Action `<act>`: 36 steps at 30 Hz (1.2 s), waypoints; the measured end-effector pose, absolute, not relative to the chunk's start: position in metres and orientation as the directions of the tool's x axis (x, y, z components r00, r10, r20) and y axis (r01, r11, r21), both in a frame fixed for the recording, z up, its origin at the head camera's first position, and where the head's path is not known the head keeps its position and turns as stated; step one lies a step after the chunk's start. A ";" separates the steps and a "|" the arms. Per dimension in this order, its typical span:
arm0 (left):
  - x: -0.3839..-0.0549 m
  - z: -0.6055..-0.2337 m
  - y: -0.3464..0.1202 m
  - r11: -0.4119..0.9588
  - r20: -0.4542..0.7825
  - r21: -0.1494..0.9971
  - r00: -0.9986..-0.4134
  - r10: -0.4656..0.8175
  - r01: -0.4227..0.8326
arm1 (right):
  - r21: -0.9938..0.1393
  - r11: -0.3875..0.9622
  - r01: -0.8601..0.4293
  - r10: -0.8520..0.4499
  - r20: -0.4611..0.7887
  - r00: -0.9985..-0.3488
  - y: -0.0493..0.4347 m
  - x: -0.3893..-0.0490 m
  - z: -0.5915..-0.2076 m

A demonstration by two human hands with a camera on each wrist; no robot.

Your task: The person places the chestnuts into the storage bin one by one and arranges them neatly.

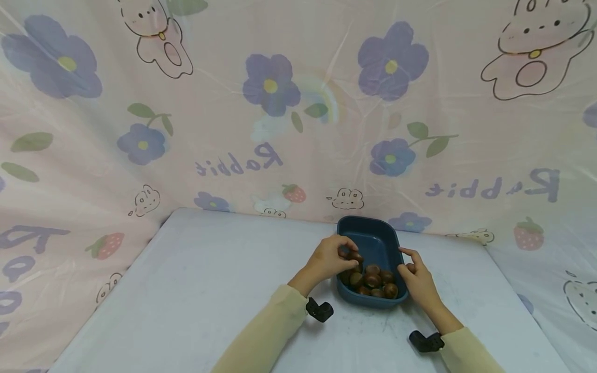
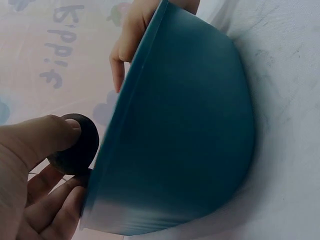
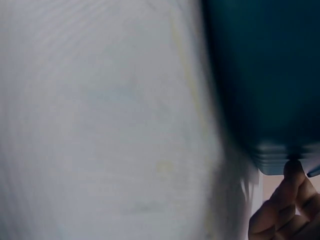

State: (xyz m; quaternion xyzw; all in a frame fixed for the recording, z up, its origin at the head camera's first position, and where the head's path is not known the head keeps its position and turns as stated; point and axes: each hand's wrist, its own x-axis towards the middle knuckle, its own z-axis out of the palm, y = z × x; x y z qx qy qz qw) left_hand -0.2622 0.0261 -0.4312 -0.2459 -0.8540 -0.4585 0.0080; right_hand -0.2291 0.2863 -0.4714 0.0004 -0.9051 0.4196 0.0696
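A deep dark-blue plastic basin stands on the white table, with several glossy brown chestnuts gathered at its near end. Over the basin's left rim, my left hand pinches a chestnut between thumb and fingers. Another dark, rounded thing shows below it by the fingers in the left wrist view, partly hidden. My right hand grips the basin's right rim with thumb and index finger; its other fingers are bent. In the right wrist view, a fingertip touches the basin's outer wall.
The white-covered table extends to the left and in front of the basin. Behind it hangs a pink printed curtain, close to the basin's far end. Black wrist devices sit at both cuffs.
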 end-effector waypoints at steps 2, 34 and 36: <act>-0.264 -0.431 0.029 0.485 0.230 0.763 -0.880 0.415 0.428 | -0.760 0.647 -0.059 0.060 0.127 -0.990 0.287 -0.229 -0.471; -0.265 -0.448 0.051 0.700 0.166 0.585 -0.906 0.390 0.409 | -0.761 0.645 -0.068 0.064 0.143 -0.988 0.287 -0.231 -0.473; -0.265 -0.449 0.052 0.708 0.156 0.581 -0.909 0.386 0.400 | -0.758 0.649 -0.066 0.068 0.144 -0.987 0.287 -0.231 -0.474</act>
